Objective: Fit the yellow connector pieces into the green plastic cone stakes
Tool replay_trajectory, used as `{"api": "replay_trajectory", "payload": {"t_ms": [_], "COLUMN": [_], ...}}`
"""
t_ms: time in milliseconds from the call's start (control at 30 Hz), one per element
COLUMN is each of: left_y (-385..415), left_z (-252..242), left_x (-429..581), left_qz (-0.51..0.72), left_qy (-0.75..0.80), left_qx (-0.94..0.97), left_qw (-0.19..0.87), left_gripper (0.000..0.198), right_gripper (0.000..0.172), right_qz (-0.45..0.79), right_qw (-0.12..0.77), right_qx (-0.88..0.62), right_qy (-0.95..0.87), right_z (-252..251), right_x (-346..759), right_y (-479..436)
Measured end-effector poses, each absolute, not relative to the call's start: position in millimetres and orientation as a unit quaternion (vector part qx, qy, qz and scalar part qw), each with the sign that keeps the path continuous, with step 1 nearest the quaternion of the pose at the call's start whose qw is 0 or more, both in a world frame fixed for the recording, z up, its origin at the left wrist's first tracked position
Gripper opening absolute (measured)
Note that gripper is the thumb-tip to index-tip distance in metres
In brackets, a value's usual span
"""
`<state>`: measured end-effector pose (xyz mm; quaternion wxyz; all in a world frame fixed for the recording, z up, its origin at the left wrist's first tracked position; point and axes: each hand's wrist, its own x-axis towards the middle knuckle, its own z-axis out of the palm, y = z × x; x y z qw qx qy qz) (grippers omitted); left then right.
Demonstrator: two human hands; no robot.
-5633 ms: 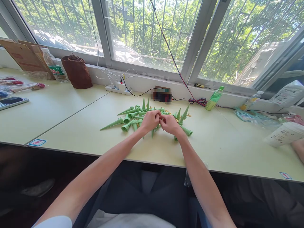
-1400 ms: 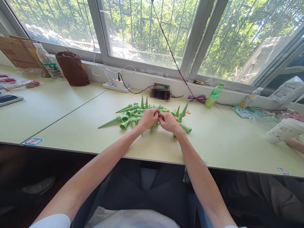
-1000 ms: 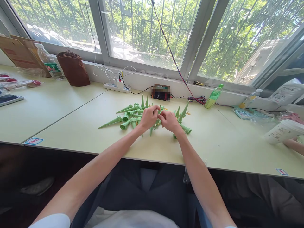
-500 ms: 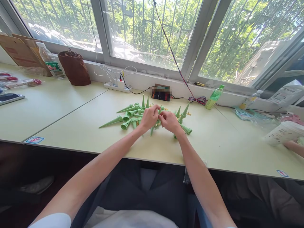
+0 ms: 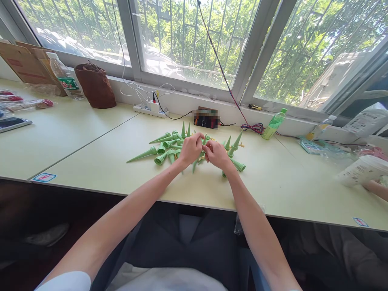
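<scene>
Over the middle of a pile of green plastic watering spikes, my left hand [image 5: 191, 148] and my right hand [image 5: 217, 154] meet with fingertips nearly touching. Both are closed in a pinch. Whatever they hold is small and mostly covered by the fingers. One spike [image 5: 194, 166] points down just below my left hand. Several more spikes lie to the left, among them a long one [image 5: 142, 155] and one with its hollow cap end showing [image 5: 160, 159]. Right of my hands, an upright spike [image 5: 235, 144] carries a small yellow piece [image 5: 241, 145], and another spike [image 5: 239, 164] lies on its side.
A phone [image 5: 206, 119] stands behind the pile, with a power strip [image 5: 150, 110] to its left. Along the window are a brown bag [image 5: 95, 85], a water bottle [image 5: 65, 77] and a green drink bottle [image 5: 274, 124]. At right, another person's hand [image 5: 376, 189] touches a white cup [image 5: 360, 170].
Almost nothing differs. My hands stay together over the pile, with only a slight shift of the right fingers.
</scene>
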<state>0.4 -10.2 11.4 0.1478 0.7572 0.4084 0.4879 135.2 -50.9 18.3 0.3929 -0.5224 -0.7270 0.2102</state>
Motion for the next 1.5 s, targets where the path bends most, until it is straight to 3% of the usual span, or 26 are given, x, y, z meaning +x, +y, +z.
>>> {"api": "replay_trajectory", "payload": {"t_ms": [333,767,1133,1500], "left_y": [-10.5,-11.8,-12.0,-10.2], "left_z": [11.5,12.6,11.9,9.5], "left_x": [0.9,0.6,1.0,0.8], "left_qz": [0.492,0.486,0.477,0.460], "left_qy": [0.412,0.419,0.416,0.414], "left_qx": [0.754,0.753,0.760,0.770], "left_qw": [0.142,0.144,0.147,0.152], "left_gripper": [0.026,0.025,0.026,0.027], "right_gripper": [0.040,0.019,0.032,0.033], "right_qz": [0.151,0.165,0.160,0.137], "right_qw": [0.386,0.398,0.382,0.378], "right_qx": [-0.529,-0.535,-0.539,-0.524], "right_qy": [-0.741,-0.727,-0.733,-0.751], "right_z": [19.8,21.2,21.6,20.4], "right_x": [136.1,134.2,134.1,134.5], "right_y": [-51.8,-53.3,-54.3,-53.3]}}
